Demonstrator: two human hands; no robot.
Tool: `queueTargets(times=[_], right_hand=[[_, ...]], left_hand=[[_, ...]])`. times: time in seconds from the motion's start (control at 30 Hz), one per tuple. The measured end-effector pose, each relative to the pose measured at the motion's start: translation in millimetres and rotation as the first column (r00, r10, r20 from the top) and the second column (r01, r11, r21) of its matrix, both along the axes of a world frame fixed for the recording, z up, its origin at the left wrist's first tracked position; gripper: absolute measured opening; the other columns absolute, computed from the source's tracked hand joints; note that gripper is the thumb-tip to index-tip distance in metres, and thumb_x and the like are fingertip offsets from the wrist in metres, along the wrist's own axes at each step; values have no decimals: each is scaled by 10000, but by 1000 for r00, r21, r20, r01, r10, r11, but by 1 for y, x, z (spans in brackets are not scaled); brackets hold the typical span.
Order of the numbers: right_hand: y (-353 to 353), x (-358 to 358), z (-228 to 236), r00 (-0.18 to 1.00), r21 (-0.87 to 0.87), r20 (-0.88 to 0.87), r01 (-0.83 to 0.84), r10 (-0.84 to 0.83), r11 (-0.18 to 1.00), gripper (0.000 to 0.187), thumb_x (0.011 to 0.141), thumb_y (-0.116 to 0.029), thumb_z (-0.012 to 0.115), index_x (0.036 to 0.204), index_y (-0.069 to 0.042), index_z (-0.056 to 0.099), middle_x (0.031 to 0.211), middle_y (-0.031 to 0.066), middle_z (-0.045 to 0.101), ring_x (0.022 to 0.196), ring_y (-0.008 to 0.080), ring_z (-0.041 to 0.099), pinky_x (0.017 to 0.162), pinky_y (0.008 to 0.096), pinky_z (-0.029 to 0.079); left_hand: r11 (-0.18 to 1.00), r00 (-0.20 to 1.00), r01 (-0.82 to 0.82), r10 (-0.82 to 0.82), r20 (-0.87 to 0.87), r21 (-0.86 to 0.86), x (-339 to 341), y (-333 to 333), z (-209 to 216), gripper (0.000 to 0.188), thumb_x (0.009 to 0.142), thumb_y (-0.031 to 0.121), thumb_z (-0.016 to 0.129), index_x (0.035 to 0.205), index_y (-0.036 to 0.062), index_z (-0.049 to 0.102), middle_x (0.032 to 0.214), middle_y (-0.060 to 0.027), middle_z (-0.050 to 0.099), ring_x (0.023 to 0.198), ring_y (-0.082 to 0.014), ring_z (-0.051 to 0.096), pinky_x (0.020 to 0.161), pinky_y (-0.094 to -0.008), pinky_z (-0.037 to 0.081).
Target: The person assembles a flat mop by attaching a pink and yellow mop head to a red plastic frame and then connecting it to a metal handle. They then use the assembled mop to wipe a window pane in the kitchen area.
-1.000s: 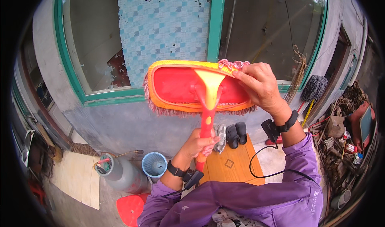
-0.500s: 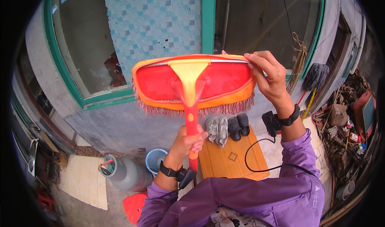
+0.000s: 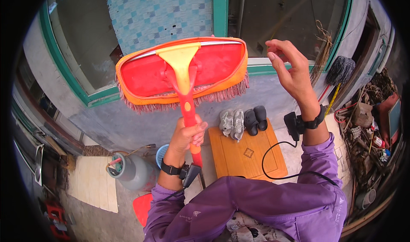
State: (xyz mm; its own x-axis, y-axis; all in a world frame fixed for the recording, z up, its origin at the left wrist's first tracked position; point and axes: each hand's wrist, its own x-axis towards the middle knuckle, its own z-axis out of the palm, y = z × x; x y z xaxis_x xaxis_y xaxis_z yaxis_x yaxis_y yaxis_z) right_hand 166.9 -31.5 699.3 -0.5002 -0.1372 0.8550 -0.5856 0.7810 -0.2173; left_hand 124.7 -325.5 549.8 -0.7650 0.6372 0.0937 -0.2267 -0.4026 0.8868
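My left hand (image 3: 186, 134) is wrapped round the red handle of a window-cleaning mop (image 3: 181, 69), holding it up in front of the window. The mop has a red plate, a yellow neck and a thin metal bar along its top edge. An orange cover with a pinkish fringe runs round the plate, and the head tilts, its left end lower. To the right of the mop head, my right hand (image 3: 290, 69) is raised and apart from it. Its fingers are bent, with a gap to the thumb and nothing held.
Grey shoes (image 3: 232, 123) and dark clogs (image 3: 256, 120) stand on a wooden board (image 3: 247, 160). A gas cylinder (image 3: 139, 171), a blue basket (image 3: 161, 154) and a red stool (image 3: 142, 208) are at lower left. A grey mop (image 3: 340, 71) leans at right, near a junk heap (image 3: 373, 126).
My right hand has let go of the mop head's right end. My left hand has carried the mop leftward and slightly up, and its head now tilts.
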Motion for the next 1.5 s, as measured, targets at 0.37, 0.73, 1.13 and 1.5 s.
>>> queueTargets(times=[0.37,0.73,1.13,1.5], right_hand=[[-30,-41,-110,569,-812,266,-304,778,499,583,804,-90,728,1313,-6,455,1155,30,597,1031,125,572,882,292,484],[-41,-36,-135,699,-866,122,-272,704,420,377,836,-58,658,1187,19,547,1044,33,630,960,122,588,863,285,470],[-6,3,-64,971,-497,-25,-218,237,840,614,766,-160,753,1309,-29,497,1245,134,566,1152,227,525,939,368,460],[-91,42,-104,851,179,168,-522,497,834,379,724,-331,799,876,-53,593,824,83,563,791,281,552,670,355,475]], left_hand=[[995,998,63,-60,-30,76,12,-8,1,246,854,125,678,726,69,476,530,-8,423,402,-84,376,395,-246,323],[989,993,115,-113,-22,95,19,-10,1,257,846,122,686,722,56,470,536,-16,431,409,-89,389,400,-251,334],[979,988,153,-149,-42,135,20,-13,0,255,849,123,678,725,62,464,528,-13,425,410,-91,398,391,-250,343],[988,991,124,-120,-50,88,30,-14,18,237,875,140,653,745,74,466,519,-11,408,408,-108,403,404,-265,348]])
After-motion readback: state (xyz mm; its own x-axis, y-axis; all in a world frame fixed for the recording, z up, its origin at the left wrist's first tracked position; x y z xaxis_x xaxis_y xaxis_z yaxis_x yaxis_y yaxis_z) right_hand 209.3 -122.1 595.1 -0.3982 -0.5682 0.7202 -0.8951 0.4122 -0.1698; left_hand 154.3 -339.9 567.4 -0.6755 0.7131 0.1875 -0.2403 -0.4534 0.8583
